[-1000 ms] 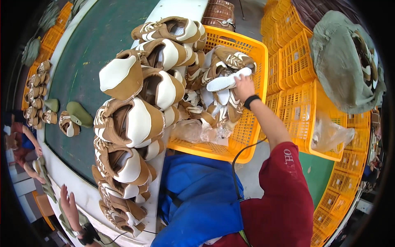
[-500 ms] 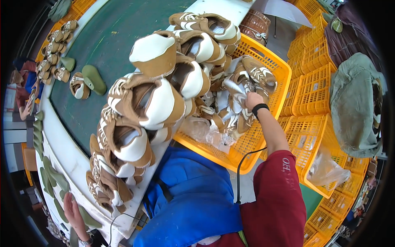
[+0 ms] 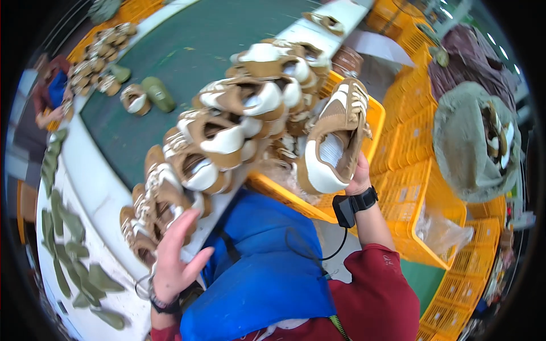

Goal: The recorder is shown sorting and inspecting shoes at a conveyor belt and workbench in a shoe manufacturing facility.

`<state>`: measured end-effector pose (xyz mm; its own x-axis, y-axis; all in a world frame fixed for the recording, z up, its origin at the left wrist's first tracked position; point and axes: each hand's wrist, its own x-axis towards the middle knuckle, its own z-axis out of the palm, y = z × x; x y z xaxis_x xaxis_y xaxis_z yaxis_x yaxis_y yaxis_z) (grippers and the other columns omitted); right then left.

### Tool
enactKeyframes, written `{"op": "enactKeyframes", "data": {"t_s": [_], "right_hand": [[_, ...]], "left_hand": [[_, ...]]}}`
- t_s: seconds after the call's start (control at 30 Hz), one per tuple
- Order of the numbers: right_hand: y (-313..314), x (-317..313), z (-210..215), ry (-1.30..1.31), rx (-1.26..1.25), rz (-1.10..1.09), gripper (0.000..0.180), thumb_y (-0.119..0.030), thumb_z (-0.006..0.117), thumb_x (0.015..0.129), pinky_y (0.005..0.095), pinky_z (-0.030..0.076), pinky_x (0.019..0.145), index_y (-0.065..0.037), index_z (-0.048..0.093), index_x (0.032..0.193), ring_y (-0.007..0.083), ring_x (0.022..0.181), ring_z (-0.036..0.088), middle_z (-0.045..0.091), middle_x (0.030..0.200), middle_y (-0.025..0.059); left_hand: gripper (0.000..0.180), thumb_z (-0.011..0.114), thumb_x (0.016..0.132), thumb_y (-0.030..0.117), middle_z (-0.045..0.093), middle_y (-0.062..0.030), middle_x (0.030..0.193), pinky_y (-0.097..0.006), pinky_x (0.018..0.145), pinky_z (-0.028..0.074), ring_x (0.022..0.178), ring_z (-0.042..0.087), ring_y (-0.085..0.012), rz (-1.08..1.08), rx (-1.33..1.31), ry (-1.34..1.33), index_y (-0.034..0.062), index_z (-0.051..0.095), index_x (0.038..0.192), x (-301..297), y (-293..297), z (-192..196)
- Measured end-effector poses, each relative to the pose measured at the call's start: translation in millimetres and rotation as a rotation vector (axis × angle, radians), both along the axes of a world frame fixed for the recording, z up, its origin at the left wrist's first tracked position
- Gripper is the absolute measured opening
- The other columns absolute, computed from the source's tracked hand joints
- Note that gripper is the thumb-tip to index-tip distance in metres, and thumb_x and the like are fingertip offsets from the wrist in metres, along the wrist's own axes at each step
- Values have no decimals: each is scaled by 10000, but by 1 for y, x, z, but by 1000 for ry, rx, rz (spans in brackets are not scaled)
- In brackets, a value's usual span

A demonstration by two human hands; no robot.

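Note:
A brown and white sneaker is lifted over the yellow crate, with my right hand closed on its side near the heel. Its toe points away from me and its opening faces up. My left hand has its fingers spread and holds nothing. It is near the close end of a pile of matching sneakers stacked along the table edge. More sneakers and clear plastic lie inside the crate, partly hidden by the raised one.
Olive-green shoe lasts lie on the white table border at left. A green belt surface carries one sneaker and a last. Yellow crates are stacked at right beside a cloth-covered bundle. Another person works at far left.
My right hand has come up out of the crate with a sneaker in it. My left hand has moved right, from beside the green lasts to the near end of the pile.

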<state>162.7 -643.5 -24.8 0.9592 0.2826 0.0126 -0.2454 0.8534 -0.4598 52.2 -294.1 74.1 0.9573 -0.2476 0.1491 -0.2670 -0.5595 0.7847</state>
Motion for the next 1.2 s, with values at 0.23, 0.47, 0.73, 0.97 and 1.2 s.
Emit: {"op": "enactKeyframes", "data": {"t_s": [0.23, 0.47, 0.73, 0.97, 1.2], "right_hand": [[187, -6, 70, -266, -351, 635, 327, -183, 453, 890, 339, 465, 821, -13, 435, 1169, 179, 986, 546, 544, 1094, 79], [260, -9, 72, -442, -840, 942, 353, -195, 444, 894, 237, 479, 681, -41, 397, 1207, 127, 782, 577, 569, 941, 82], [192, 3, 42, -321, -841, 604, 248, -84, 463, 869, 246, 471, 726, 5, 488, 1099, 138, 784, 575, 584, 884, 95], [45, 46, -3, -143, -729, 559, 322, -205, 537, 829, 307, 494, 681, 4, 508, 1071, 185, 806, 590, 590, 941, 113], [-72, 100, -164, 563, -1415, 325, 289, -283, 556, 809, 236, 465, 636, -97, 555, 1031, 100, 711, 554, 595, 871, 5]], "left_hand": [[714, 767, 616, 238, 236, -242, 1334, -402, 978, 297, 1221, 299, -374, 98, -79, -334, 71, 416, 1215, -32, 36, 8], [359, 742, 629, 67, 203, -171, 1377, -291, 868, 396, 1136, 414, -206, 486, -388, -151, 41, 489, 881, -85, 107, -16], [346, 681, 696, 121, 266, -229, 1344, -336, 904, 369, 1192, 368, -300, 848, 170, -103, 14, 463, 942, -106, 135, -75], [354, 566, 766, 33, 264, -119, 1361, -243, 718, 458, 889, 529, -152, 765, -407, 204, 11, 446, 1099, -85, 129, -95], [478, 419, 850, 81, 308, -93, 1321, -306, 907, 345, 1144, 408, -257, 838, -209, 356, 34, 280, 1305, -96, 152, -79]]}}
